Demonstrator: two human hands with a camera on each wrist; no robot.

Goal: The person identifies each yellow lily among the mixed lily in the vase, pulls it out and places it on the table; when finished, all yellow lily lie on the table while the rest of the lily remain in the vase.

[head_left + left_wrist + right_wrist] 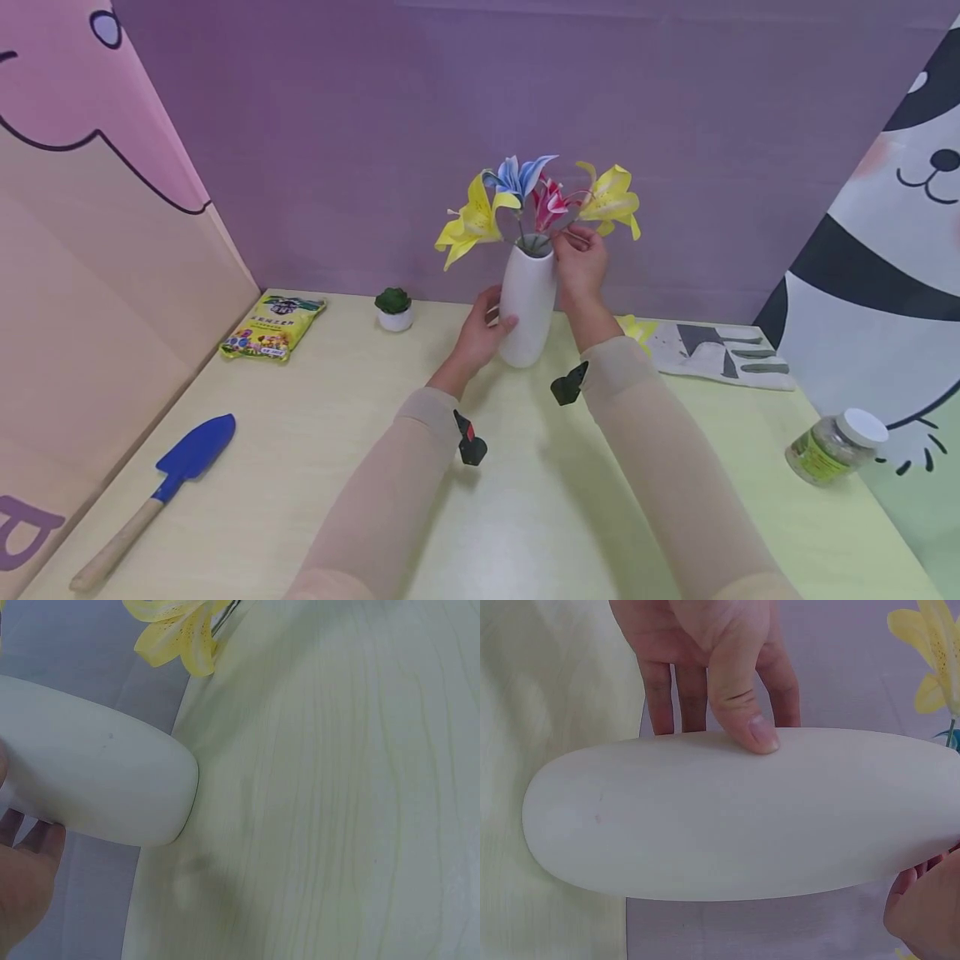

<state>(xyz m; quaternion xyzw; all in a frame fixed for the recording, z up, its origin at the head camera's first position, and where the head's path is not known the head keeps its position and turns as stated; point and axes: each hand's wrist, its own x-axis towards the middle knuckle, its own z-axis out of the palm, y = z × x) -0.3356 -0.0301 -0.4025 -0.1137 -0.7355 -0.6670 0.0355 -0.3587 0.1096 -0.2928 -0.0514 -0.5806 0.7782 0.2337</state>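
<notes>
A tall white vase (528,304) stands on the table near its back edge. My left hand (482,332) grips the vase's left side, thumb in front and fingers reaching behind, as the right wrist view also shows (720,660). At the rim, my right hand (582,265) pinches the stem of the right-hand yellow lily (611,197); its fingertips are partly hidden. Also in the vase are another yellow lily (474,221), a blue lily (517,177) and a pink-red lily (551,204).
Behind my right forearm lie a yellow flower (639,330) and patterned gloves (720,357). A lidded jar (834,448) is at the right. Leftward are a small potted succulent (393,310), a yellow packet (273,327) and a blue trowel (197,450) with a wooden handle.
</notes>
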